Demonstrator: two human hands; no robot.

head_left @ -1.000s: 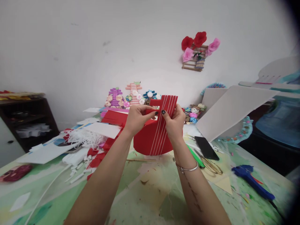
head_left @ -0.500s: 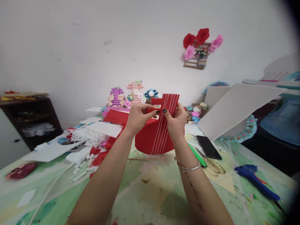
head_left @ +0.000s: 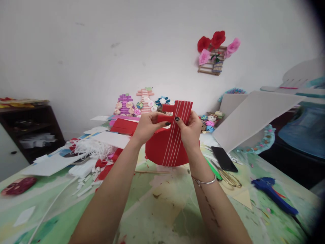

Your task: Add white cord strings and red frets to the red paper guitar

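Note:
A red foam craft piece (head_left: 167, 149) with a rounded bottom and several white strings running up its face is held upright above the table. My left hand (head_left: 147, 127) pinches a short red crossbar at its upper left. My right hand (head_left: 189, 130) grips the upper right part, thumb pressed on the strings. Both hands are closed on the piece. A silver bangle (head_left: 203, 182) circles my right wrist.
On the green table (head_left: 162, 206) lie a black phone (head_left: 224, 159), gold scissors (head_left: 230, 179), a blue glue gun (head_left: 273, 195), a green pen (head_left: 212, 169), white strips (head_left: 92, 149) and red scraps (head_left: 104, 169). Grey foam sheets (head_left: 251, 117) lean at right. Paper flower crafts (head_left: 144, 103) stand at the back.
The hands and the red piece stay nearly in place; only the view shifts slightly. The grip looks the same.

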